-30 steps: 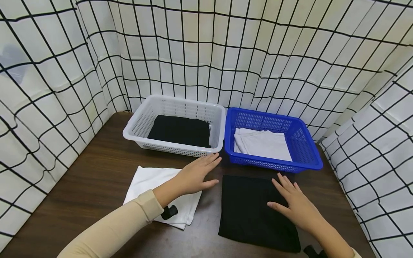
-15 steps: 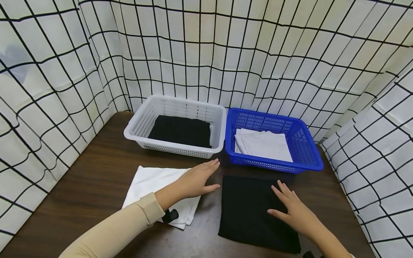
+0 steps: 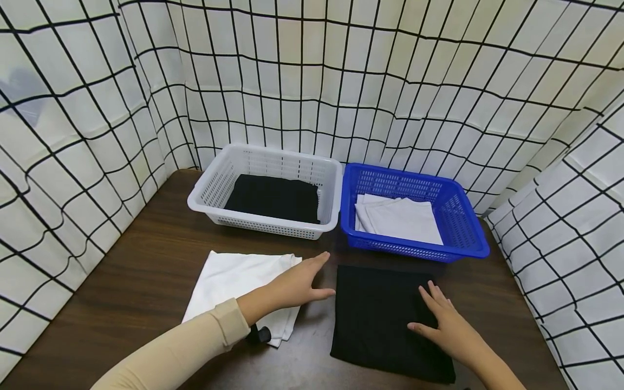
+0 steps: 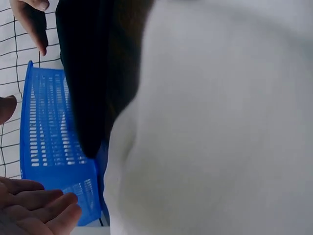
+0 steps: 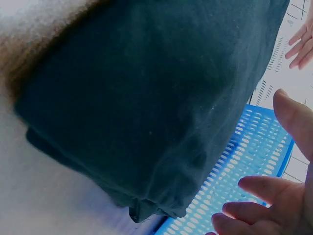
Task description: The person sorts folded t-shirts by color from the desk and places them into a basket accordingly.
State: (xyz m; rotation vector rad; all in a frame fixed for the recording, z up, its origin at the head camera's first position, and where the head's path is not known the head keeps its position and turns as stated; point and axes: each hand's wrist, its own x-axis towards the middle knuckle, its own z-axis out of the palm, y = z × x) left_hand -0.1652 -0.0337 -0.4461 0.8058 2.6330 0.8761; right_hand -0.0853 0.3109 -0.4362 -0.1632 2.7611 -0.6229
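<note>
Over the right edge of a folded white cloth (image 3: 234, 279) on the table hovers my left hand (image 3: 294, 284), its fingers straight and the thumb spread toward the black cloth. My right hand (image 3: 450, 327) is held above the right side of a folded black cloth (image 3: 380, 325), fingers extended and thumb apart. Neither hand holds anything. In the left wrist view, the left fingers (image 4: 54, 208) show beside the white cloth (image 4: 210, 122). The right wrist view has the right fingers (image 5: 259, 210) standing apart from the black cloth (image 5: 146, 98).
A white basket (image 3: 263, 223) with a folded black cloth (image 3: 273, 197) inside stands at the back left. Against its right side is a blue basket (image 3: 414, 246) holding folded white cloth (image 3: 402, 219). White sheeting with a black grid (image 3: 292, 81) encloses the brown table (image 3: 141, 271).
Both hands have drawn back slightly toward the near side, uncovering the white cloth's far right corner. The cloths and baskets have stayed in place.
</note>
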